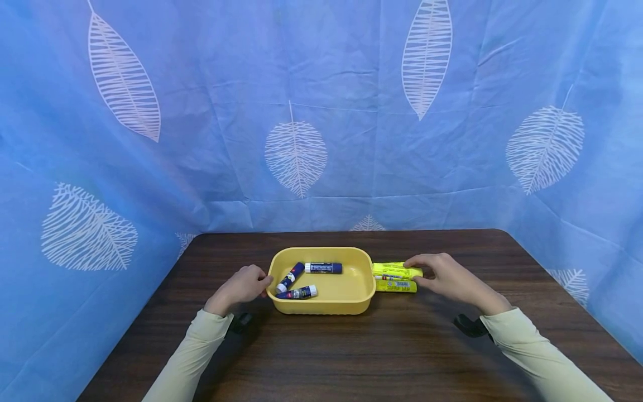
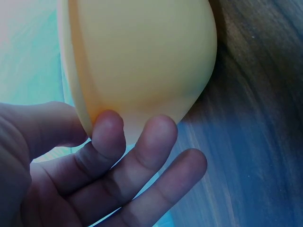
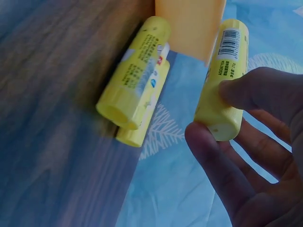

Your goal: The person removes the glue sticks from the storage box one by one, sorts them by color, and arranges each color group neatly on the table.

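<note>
My left hand pinches the left rim of a yellow plastic tray. In the left wrist view, the thumb is at one side of the rim and the fingertips press on the outer wall. Three dark blue glue sticks with white caps lie in the tray, one along the back and two at the left. To the tray's right, my right hand pinches a yellow glue stick between thumb and fingers. Other yellow glue sticks lie close together beside the tray's right wall.
Everything stands on a dark wood table. A blue cloth with white leaf prints hangs behind the table and along both sides. A black strap is at the right wrist.
</note>
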